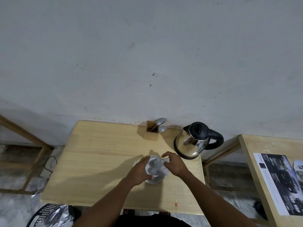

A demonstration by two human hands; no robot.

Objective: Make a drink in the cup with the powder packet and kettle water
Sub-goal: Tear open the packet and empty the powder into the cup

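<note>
the person's left hand wraps round the cup, which stands on the table. the right hand pinches the powder packet, tipped over the cup's mouth; whether powder is falling cannot be told. the water seems not yet poured: the kettle stands just beyond the cup to its right, lid down. bare wood runs left of the cup; the table's near edge lies below it.

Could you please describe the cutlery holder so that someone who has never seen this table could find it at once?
Start at the light wooden table against the grey wall and follow its far edge. Left of the steel kettle stands a small square wooden box. Unlike anything else there, it has spoons and a fork sticking out of its top.
</note>
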